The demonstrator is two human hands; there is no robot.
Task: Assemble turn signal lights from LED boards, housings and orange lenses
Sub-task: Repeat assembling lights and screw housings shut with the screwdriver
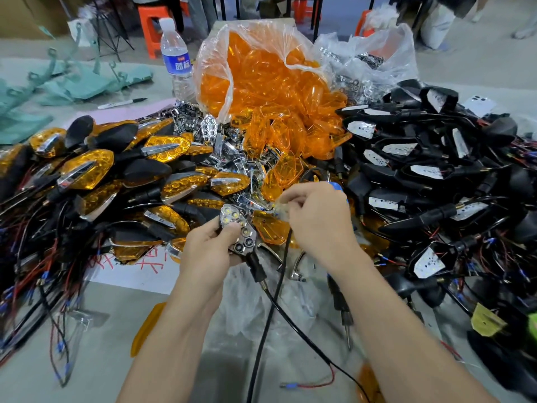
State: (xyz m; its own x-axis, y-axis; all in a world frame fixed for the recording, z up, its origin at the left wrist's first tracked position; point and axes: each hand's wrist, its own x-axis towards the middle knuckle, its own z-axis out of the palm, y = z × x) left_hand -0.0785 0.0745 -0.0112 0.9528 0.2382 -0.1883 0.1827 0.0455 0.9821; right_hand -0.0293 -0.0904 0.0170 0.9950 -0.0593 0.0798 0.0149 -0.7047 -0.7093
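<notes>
Left hand (209, 251): fingers curled under a black housing (239, 231) and thumb laid on its chrome multi-cell reflector face, gripping it; held in front of the clear bag of orange lenses (261, 77), on the person's side of it, stem pointing down toward the person. Right hand (316, 216): fingers bent together, pinching a small pale piece (280, 211) too blurred to identify, just beside the housing; a blue object (338, 189) showed behind the knuckles and a black cable (273, 301) ran from under the hand toward the person. Loose orange lens (270, 228): lay flat between the two hands, in front of the bag. Spilled lenses and chrome reflectors (209, 126): heaped at the bag's mouth and to its front left. Finished lights (87, 170), orange-faced with black backs and trailing wires: piled to the front left of the bag. Black housings fitted with white LED boards (421, 170): piled to the bag's right and front right. Water bottle (177, 59): upright, just left of the bag. Marker pen (122, 103): lying further left of the bag, beyond the finished lights. Second clear bag (377, 53): behind the bag's right side
</notes>
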